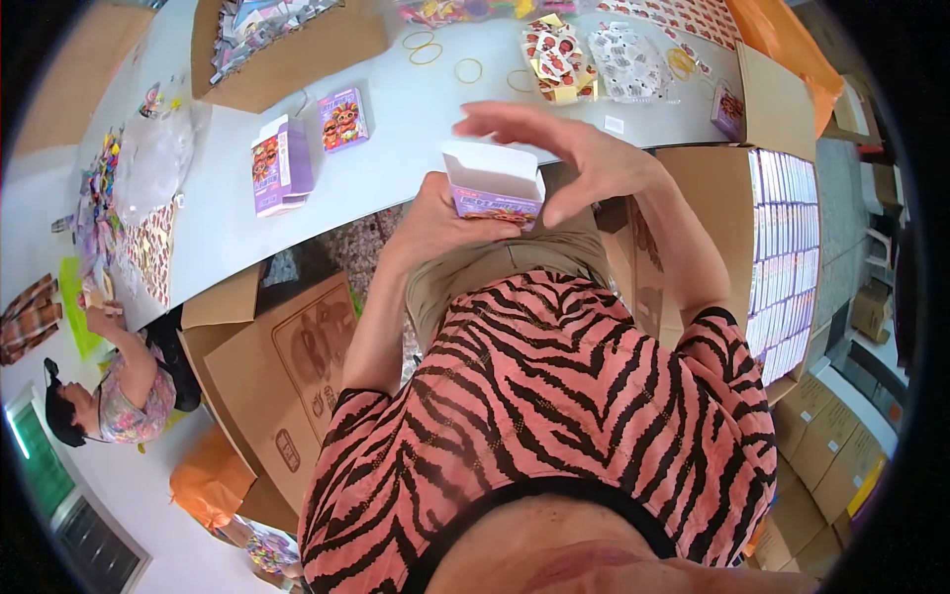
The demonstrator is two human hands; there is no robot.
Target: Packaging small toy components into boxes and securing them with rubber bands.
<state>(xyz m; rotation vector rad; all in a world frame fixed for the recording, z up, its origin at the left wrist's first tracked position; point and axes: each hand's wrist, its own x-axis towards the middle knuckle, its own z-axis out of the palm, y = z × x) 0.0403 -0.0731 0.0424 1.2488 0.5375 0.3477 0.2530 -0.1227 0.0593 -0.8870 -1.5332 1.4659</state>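
Observation:
In front of my body, over the table's near edge, I hold a small purple printed box [495,196] with its white top flap raised. My left hand [440,226] wraps round its left side and lower front, the thumb along the front. My right hand [594,163] is on the right side of the box, its fingers spread above and behind the flap and its thumb close to the box's right edge. Nothing shows between the right fingers. On the table to the left stand an open purple box [281,168] and a closed purple box [343,121].
A carton of packets [297,59] stands at the back left. Sticker piles [559,59], clear packets [628,64] and rubber bands [468,70] lie on the table [396,158]. A carton packed with boxes [787,257] is at my right. Another person [129,386] works at the far left.

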